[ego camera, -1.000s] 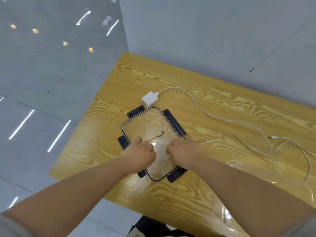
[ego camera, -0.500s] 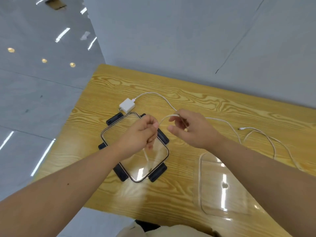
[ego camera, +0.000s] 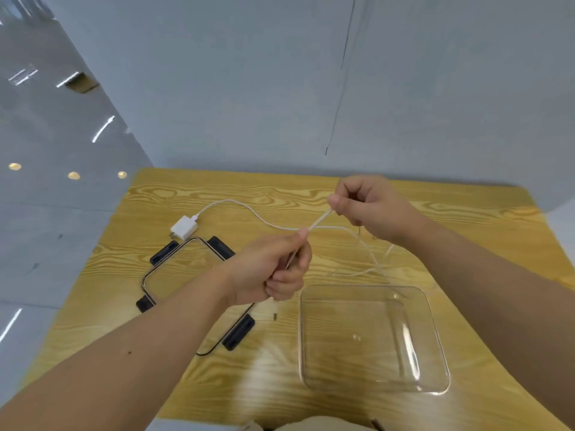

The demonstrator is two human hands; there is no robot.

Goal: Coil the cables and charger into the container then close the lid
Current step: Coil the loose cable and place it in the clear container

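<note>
My left hand [ego camera: 273, 269] and my right hand [ego camera: 370, 206] are raised above the wooden table [ego camera: 311, 188], both pinching one thin white cable [ego camera: 317, 223] stretched taut between them. The cable's plug end [ego camera: 274, 312] dangles below my left fist. A white charger [ego camera: 184, 227] lies at the back left, its own white cable [ego camera: 249, 209] plugged in and trailing right. The clear lid [ego camera: 174, 275] with black clips lies flat left of centre, partly under my left arm. The clear container [ego camera: 373, 340] stands empty at the front right.
Loose loops of white cable [ego camera: 370, 265] lie on the table behind the container. A grey wall [ego camera: 280, 88] rises directly behind the table. Shiny grey floor [ego camera: 46, 213] drops away past the table's left edge.
Both hands have lifted off the lid with the cable and drawn apart, the right hand going up and to the right. The camera view has swung, bringing the container fully into sight.
</note>
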